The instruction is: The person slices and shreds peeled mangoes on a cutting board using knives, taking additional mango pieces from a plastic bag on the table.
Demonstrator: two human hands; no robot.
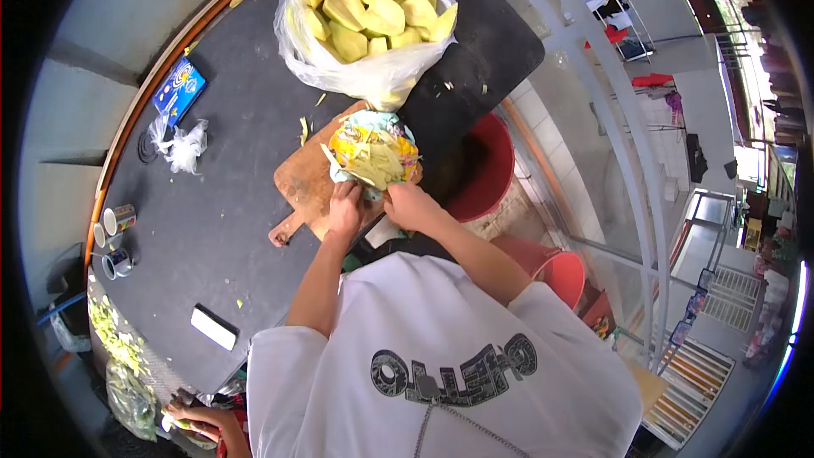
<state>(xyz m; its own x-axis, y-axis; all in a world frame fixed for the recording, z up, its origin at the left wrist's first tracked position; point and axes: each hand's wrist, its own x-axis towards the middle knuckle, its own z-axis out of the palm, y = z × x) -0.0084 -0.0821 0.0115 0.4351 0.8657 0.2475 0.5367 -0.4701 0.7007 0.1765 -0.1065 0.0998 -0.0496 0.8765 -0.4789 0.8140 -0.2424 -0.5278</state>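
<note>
Pale yellow-green strips (377,163), cut like peeled fruit or vegetable, lie heaped on a brightly printed plastic or cloth piece (373,125) in blue, yellow and pink. I cannot tell if it is a bag or a sheet. It rests on a wooden cutting board (303,180) with a short handle. My left hand (343,206) pinches its near edge, over the board. Close by on the right, my right hand (409,206) is closed on the same edge; its fingertips are partly hidden.
Beyond the board, a clear plastic bag (339,78) holds several peeled yellow-green pieces (381,15). On the dark table (203,229) are a blue box (180,92), a crumpled bag (186,148), mugs (119,220) and a phone (214,327). A red tub (500,161) stands right. Another person's hand (191,417) works lower left.
</note>
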